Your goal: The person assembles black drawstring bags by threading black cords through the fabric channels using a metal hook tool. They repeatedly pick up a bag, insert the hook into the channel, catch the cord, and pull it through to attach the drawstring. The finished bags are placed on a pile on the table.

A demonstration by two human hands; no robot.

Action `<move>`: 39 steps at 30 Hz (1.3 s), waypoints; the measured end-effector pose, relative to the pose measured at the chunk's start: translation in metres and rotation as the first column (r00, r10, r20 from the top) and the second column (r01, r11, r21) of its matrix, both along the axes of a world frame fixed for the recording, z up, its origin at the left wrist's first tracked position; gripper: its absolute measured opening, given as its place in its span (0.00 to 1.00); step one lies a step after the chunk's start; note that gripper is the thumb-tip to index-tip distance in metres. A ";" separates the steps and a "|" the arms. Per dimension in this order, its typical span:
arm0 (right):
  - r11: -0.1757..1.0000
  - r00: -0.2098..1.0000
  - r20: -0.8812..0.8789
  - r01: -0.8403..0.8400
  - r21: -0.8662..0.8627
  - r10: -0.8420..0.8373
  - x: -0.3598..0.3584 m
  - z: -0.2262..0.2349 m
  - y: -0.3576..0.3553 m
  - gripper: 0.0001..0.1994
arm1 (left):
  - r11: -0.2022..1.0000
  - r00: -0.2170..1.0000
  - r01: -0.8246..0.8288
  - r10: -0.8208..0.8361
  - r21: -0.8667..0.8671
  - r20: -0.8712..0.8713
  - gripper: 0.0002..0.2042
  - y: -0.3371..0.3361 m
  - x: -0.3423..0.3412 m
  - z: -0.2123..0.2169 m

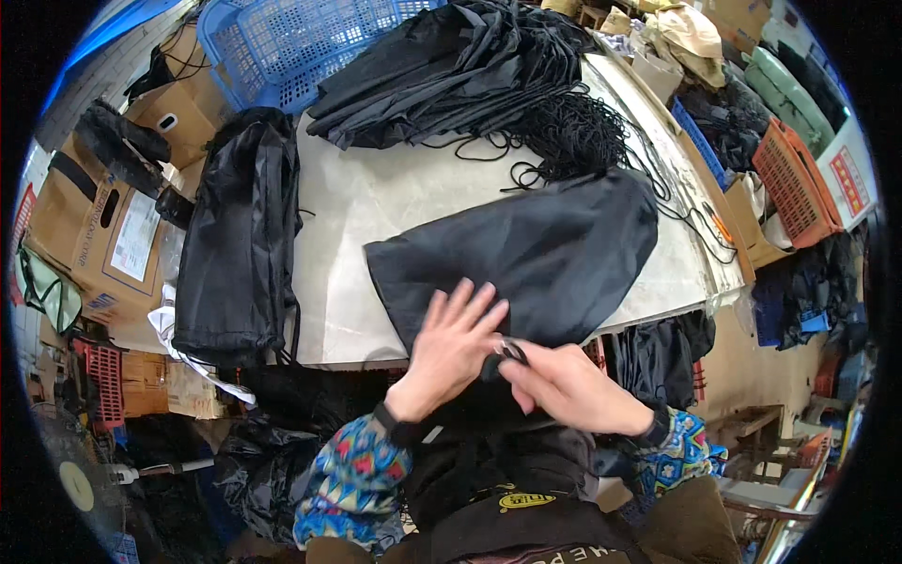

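Observation:
A black fabric bag (550, 249) is spread flat on the table near its front edge. My left hand (448, 346) lies on the bag's near left part, palm down with fingers spread. Close beside it, my right hand (567, 383) is closed around a small black tool with a shiny metal part (508, 351) at the bag's near edge. Most of that tool is hidden in my fingers, so its exact kind does not show.
On the pale table (348, 202) lie a heap of black fabric bags (442, 70), tangled black cords (578, 132) and a long stack of folded black bags (242, 235). A blue plastic basket (291, 47) stands behind, cardboard boxes (108, 226) at left, an orange crate (797, 183) at right.

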State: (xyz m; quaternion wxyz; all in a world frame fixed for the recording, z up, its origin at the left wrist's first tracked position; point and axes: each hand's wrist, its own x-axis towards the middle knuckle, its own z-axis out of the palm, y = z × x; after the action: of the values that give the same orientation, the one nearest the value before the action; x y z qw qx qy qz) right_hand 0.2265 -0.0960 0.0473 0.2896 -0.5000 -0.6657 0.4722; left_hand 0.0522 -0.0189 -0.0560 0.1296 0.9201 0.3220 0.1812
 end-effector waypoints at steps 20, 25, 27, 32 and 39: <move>0.880 0.840 0.355 0.261 0.398 -0.410 0.064 -0.099 0.051 0.16 | 0.394 0.504 0.045 0.784 -0.918 0.362 0.09 -0.097 0.027 -0.056; 0.899 0.872 0.232 0.393 0.195 -0.431 0.061 -0.086 0.053 0.16 | 0.389 0.444 0.042 0.818 -0.920 0.365 0.11 -0.097 0.032 -0.065; 0.892 0.858 0.246 0.433 0.128 -0.452 0.063 -0.082 0.052 0.16 | 0.500 0.616 -0.145 0.721 -0.854 0.317 0.12 -0.102 0.033 -0.075; 0.828 0.809 0.291 0.373 0.418 -0.512 0.063 -0.090 0.038 0.18 | 0.406 0.544 0.168 0.721 -0.898 0.428 0.06 -0.096 0.027 -0.063; 0.882 0.861 0.285 0.314 0.352 -0.421 0.035 -0.034 -0.041 0.12 | 0.001 0.441 0.565 0.845 -0.825 0.303 0.09 -0.062 0.028 0.015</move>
State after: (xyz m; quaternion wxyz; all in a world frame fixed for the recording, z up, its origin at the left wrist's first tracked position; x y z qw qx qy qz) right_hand 0.2613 -0.1366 0.0137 0.3217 -0.6468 -0.6602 0.2057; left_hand 0.0801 -0.0805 -0.0408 0.8388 0.2241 0.3487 0.3530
